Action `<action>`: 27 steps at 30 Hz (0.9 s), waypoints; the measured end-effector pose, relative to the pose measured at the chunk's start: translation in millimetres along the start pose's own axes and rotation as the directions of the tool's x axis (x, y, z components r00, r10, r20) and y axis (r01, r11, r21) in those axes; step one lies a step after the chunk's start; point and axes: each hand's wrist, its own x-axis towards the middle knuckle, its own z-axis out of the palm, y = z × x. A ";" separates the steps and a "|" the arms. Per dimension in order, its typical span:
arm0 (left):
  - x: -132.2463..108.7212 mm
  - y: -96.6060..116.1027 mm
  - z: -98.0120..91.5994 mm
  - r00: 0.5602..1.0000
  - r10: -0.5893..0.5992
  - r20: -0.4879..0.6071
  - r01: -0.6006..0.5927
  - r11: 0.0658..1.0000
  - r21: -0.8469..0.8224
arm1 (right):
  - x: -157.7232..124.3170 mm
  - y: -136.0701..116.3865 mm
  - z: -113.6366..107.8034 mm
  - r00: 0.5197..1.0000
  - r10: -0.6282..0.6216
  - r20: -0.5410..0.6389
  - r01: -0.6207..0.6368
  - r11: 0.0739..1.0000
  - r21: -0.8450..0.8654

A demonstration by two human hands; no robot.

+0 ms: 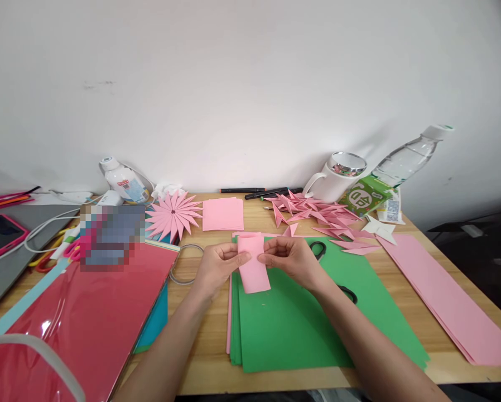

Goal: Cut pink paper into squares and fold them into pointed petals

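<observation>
A small pink sheet of paper [254,276], bent over into a narrow strip, is held up between both hands above the green paper stack [300,340]. My left hand [223,262] pinches its left edge with thumb and fingers. On the opposite edge, my right hand [294,257] grips it the same way. Black-handled scissors [348,294] lie on the green paper, partly hidden under my right hand and forearm. Behind my hands sit a pile of pink square sheets [222,214], a pink folded-paper star wheel [173,213] and a heap of folded pink pointed pieces [317,212].
Long pink strips [447,301] lie at the right. A white mug [336,177], a green box [365,195] and a clear bottle [413,156] stand at the back right. Red sheets in plastic [91,318], a white bottle [125,181] and a phone [1,235] are on the left.
</observation>
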 end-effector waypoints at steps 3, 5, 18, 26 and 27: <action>0.0 0.7 -0.1 0.999 0.000 -0.035 -0.001 1.000 -0.016 | -0.3 0.2 0.7 1.000 0.015 0.007 -0.015 1.000 -0.002; -0.1 -0.1 0.8 0.998 0.007 -0.069 -0.009 1.000 -0.027 | -0.6 0.0 1.1 1.000 0.024 0.010 -0.024 1.000 -0.006; 1.3 2.0 -2.4 0.994 0.031 -0.108 -0.036 0.998 -0.042 | -0.5 1.8 -0.8 0.999 0.018 0.028 -0.016 0.998 -0.059; 1.5 0.9 0.0 0.971 0.089 -0.220 -0.103 0.993 -0.052 | -1.0 0.8 1.4 0.999 0.033 0.039 -0.030 0.997 -0.076; 1.3 0.7 0.7 0.969 0.107 -0.223 -0.120 0.992 -0.048 | -1.1 0.5 1.6 0.999 0.033 0.041 -0.030 0.996 -0.079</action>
